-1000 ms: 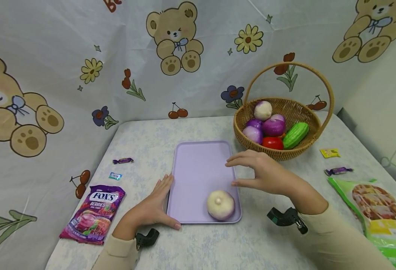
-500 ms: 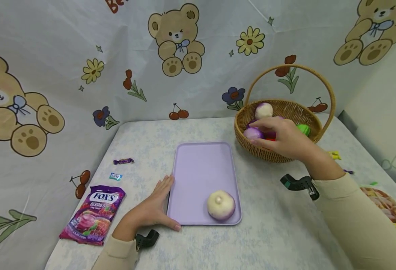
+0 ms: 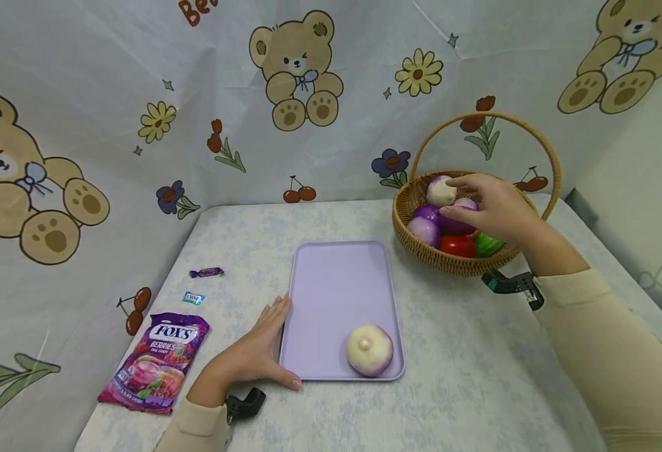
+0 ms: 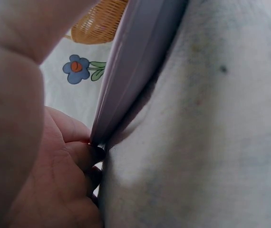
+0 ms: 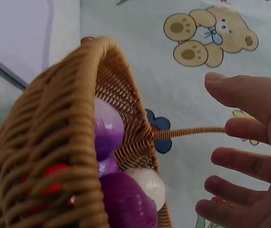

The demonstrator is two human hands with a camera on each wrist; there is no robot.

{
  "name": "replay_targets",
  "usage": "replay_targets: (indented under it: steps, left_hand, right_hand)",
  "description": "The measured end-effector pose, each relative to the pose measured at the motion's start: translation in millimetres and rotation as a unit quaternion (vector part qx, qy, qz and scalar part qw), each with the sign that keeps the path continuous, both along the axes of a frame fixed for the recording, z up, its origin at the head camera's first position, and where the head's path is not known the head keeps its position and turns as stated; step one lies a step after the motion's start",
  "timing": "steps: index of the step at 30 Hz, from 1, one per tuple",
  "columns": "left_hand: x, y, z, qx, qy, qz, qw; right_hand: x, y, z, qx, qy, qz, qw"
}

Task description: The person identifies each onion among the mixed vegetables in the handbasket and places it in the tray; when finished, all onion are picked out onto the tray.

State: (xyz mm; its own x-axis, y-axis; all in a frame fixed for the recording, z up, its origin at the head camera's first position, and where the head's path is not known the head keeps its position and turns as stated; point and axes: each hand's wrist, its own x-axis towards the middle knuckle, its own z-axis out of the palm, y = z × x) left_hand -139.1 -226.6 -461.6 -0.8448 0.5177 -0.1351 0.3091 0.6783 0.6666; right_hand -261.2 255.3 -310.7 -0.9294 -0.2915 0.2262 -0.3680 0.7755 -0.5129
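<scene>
My left hand (image 3: 251, 355) rests at the left side of a lilac tray (image 3: 331, 282), fingers straight along the edge and thumb at the near corner. In the left wrist view its fingertips meet the tray's rim (image 4: 126, 71). A white-and-purple onion (image 3: 369, 351) sits in the tray's near right corner. Over a wicker basket (image 3: 438, 257) hovers my right hand (image 3: 500, 204), thumb and fingers spread and holding nothing. Below it lie a purple onion (image 3: 457, 225) and a whitish onion (image 3: 438, 191). The right wrist view shows the hand (image 5: 249, 156) apart from these onions.
The basket also holds a tomato (image 3: 457, 246) and a green cucumber (image 3: 485, 245), partly covered by my right hand. Its tall handle (image 3: 553, 163) arches above. At left lie a purple candy bag (image 3: 158, 364) and two small wrapped candies (image 3: 206, 272).
My right hand has moved from beside the tray up to the basket, then slightly farther back and right over the onions. The left hand stays at the tray's edge.
</scene>
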Motion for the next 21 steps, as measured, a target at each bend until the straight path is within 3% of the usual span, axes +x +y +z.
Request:
replay_targets:
  steps: [9,21]
  left_hand:
    - [1.5,-2.0,1.9,0.0,0.003,0.004,1.0]
    - [2.3,-1.4,2.3,0.008,0.013,-0.003,0.9999]
  right_hand:
    - [-15.6,14.6,-10.0,-0.018,-0.019,-0.017,1.0]
    - [-23.0,20.6,-18.8,-0.013,-0.068,-0.017,0.997]
